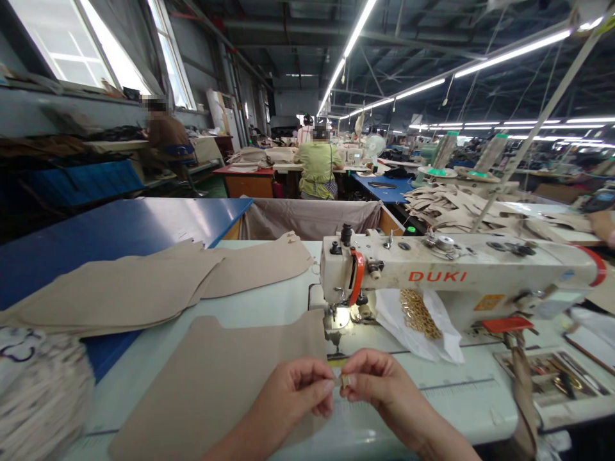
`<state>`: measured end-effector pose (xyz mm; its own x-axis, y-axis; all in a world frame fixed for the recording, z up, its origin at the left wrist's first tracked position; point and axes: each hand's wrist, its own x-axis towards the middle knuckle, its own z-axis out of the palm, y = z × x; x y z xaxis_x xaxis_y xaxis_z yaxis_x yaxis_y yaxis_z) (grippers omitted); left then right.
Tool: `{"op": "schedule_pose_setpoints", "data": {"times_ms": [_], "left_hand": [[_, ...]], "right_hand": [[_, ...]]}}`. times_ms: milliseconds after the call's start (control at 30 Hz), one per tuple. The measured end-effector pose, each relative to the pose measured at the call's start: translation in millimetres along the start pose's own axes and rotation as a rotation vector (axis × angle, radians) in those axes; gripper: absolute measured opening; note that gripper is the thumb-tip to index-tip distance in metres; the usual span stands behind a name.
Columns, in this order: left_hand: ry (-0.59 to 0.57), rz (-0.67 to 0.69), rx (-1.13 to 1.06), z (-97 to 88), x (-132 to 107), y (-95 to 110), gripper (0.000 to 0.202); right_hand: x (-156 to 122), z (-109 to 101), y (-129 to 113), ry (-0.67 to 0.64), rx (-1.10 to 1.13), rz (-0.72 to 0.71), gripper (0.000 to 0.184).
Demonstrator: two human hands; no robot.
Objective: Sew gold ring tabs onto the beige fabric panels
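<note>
My left hand (298, 387) and my right hand (379, 384) meet just in front of the sewing machine's needle, fingers pinched together on a small gold metal piece (344, 380) held between them. Under my left hand lies a flat tan fabric panel (211, 378) on the pale sewing table (451, 390). The white DUKI sewing machine (461, 275) stands behind my hands, its needle area (336, 326) lit. A clear bag of gold chain pieces (423, 317) rests beneath the machine's arm.
A stack of tan cut panels (144, 288) lies at left, partly on a blue table (120, 230). A tray of small tools (552, 374) sits at right. More cut pieces (461, 205) pile up behind. Other people sit at stations farther back (317, 166).
</note>
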<state>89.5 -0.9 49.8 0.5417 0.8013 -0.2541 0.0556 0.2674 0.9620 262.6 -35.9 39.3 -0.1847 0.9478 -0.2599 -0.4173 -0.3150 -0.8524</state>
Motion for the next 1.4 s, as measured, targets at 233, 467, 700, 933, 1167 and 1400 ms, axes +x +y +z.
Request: {"op": "schedule_pose_setpoints", "data": {"times_ms": [233, 467, 700, 933, 1167, 1400], "left_hand": [[0.079, -0.039, -0.014, -5.6, -5, -8, 0.026], [0.137, -0.089, 0.008, -6.2, -9, -12, 0.029], [0.187, -0.121, -0.153, -10.4, -10, -23, 0.046], [0.158, -0.107, -0.130, -6.0, -8, -19, 0.032], [0.184, -0.037, 0.000, -7.7, -6, -25, 0.016], [0.307, 0.147, 0.100, -2.5, -17, -30, 0.005]], "right_hand": [[4, 5, 16, 0.089, -0.243, -0.205, 0.026], [6, 14, 32, 0.046, -0.240, -0.189, 0.031], [15, 15, 43, 0.104, -0.121, -0.154, 0.034], [12, 24, 34, 0.074, -0.155, -0.158, 0.033], [-1, 27, 37, 0.059, -0.298, -0.263, 0.022], [-8, 24, 40, 0.021, -0.514, -0.436, 0.022]]}}
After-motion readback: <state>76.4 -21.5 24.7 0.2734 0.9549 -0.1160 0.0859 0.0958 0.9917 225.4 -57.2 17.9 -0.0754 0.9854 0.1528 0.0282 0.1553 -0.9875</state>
